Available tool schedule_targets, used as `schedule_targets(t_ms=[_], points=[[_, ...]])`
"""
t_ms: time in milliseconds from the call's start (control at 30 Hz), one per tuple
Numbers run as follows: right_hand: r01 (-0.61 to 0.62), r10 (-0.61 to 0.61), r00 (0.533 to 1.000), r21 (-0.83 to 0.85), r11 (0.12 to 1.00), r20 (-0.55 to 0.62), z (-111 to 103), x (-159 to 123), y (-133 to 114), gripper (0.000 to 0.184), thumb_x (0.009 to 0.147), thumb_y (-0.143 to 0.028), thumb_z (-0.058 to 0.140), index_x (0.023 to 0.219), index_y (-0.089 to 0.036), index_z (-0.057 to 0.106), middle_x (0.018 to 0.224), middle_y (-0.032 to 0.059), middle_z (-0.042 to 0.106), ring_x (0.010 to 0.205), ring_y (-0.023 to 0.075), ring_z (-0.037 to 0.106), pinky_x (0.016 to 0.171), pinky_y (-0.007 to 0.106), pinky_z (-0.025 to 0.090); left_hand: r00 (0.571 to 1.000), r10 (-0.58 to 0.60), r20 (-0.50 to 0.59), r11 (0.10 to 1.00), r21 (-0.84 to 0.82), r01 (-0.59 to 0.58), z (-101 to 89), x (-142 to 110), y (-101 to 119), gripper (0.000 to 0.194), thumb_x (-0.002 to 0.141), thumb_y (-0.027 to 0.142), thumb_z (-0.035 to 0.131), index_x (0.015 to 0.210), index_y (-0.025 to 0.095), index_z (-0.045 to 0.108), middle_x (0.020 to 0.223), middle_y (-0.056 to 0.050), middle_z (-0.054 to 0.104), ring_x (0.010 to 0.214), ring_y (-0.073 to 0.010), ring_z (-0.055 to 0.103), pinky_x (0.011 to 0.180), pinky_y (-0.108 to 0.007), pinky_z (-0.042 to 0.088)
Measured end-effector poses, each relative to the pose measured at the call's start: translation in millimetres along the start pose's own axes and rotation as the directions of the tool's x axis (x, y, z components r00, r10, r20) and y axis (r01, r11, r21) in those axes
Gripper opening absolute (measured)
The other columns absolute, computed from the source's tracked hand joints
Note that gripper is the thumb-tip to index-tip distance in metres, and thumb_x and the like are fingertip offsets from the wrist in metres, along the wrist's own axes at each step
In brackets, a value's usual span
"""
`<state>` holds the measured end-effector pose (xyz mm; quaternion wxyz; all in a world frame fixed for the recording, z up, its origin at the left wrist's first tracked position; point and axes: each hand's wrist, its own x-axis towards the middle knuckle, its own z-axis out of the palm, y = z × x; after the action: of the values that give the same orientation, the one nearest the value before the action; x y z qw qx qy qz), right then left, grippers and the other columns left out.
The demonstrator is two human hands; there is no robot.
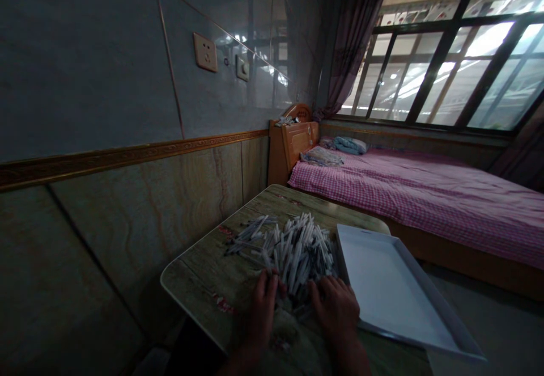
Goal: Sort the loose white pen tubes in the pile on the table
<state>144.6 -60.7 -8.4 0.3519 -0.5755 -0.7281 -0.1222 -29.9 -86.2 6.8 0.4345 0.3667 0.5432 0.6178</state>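
Left grip (263,308) and right grip (335,308) half-curled against the near edge of a heap of slender white plastic tubes (295,254), can't tell if either holds any; heap sits on a patterned tabletop (204,274), white tray (382,285) just right.

Pink gingham bed (408,203), wooden headboard (294,150); curtained window (442,75) beyond; wall socket (205,52) on tiled wall (106,81).

Hard daylight glares through the window (442,75), leaving the wall (106,70) and hands (335,311) dim, with bowed edges.
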Motion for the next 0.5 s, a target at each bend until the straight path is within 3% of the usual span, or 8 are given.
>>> schedule_targets(t_ms=[133, 267, 367, 500], points=[[-0.138, 0.140, 0.990, 0.305, 0.942, 0.015, 1.4, -2.1, -4.0, 0.038, 0.098, -0.045, 0.042, 0.079, -0.023, 0.066, 0.077, 0.0045, 0.068, 0.074, 0.0193, 0.062, 0.069, 0.030, 0.041, 0.992, 0.094, 0.079, 0.983, 0.149, -0.105, 2.6, -1.0, -13.3, 0.028, 0.083, 0.043, 0.059, 0.098, 0.023, 0.071, 0.096, -0.007, 0.074, 0.090, -0.0247, 0.067, 0.085, -0.034, 0.050], [-0.259, 0.220, 0.966, 0.603, 0.755, 0.138, 1.0, -3.3, -13.2, 0.043, 0.099, -0.050, 0.035, 0.107, -0.021, 0.067, 0.100, 0.0069, 0.073, 0.088, 0.0197, 0.067, 0.076, 0.028, 0.049, 0.949, 0.213, 0.231, 0.895, 0.345, -0.284, 5.1, -7.7, -15.8, 0.023, 0.085, 0.032, 0.059, 0.102, 0.027, 0.074, 0.106, -0.008, 0.075, 0.104, -0.0273, 0.065, 0.097, -0.039, 0.046], [-0.310, 0.191, 0.950, 0.674, 0.670, 0.247, 0.5, -2.9, -20.2, 0.045, 0.097, -0.053, 0.037, 0.096, -0.021, 0.068, 0.088, 0.0052, 0.073, 0.080, 0.0191, 0.067, 0.070, 0.027, 0.050, 0.916, 0.225, 0.333, 0.820, 0.443, -0.362, 6.8, -12.5, -9.2, 0.022, 0.086, 0.031, 0.057, 0.099, 0.028, 0.075, 0.103, -0.009, 0.076, 0.102, -0.0288, 0.065, 0.096, -0.042, 0.046], [-0.370, 0.221, 0.929, 0.693, 0.619, 0.298, 1.8, -2.2, -27.3, 0.042, 0.092, -0.056, 0.046, 0.079, -0.021, 0.064, 0.068, 0.0016, 0.066, 0.064, 0.0172, 0.061, 0.058, 0.024, 0.046, 0.909, 0.224, 0.352, 0.789, 0.482, -0.382, 8.4, -13.9, -4.0, 0.020, 0.087, 0.027, 0.055, 0.091, 0.027, 0.074, 0.098, -0.009, 0.076, 0.097, -0.0280, 0.067, 0.092, -0.039, 0.047]])
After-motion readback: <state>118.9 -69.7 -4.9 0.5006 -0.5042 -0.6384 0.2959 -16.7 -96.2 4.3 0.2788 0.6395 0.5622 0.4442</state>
